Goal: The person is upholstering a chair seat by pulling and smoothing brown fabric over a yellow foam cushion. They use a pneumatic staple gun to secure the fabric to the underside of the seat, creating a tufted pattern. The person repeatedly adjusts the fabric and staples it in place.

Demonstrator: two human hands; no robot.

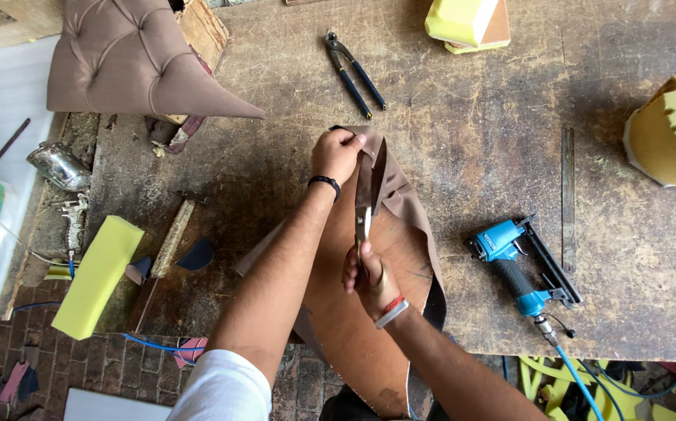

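Left hand (336,153): fingers pinched on far edge of brown leather sheet (400,249).
Right hand (367,277): fist closed round scissors (367,195), blades parted over the leather.
Bench (470,140): blue staple gun (519,265) right.

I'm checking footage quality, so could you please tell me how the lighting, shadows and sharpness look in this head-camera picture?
Head view: soft, even daylight, no harsh shadows; a bright glare patch on the workbench at upper right; the white surface at far left is overexposed; the scissors, left hand and right hand are sharp, with no motion blur; slight wide-angle bending at the edges.
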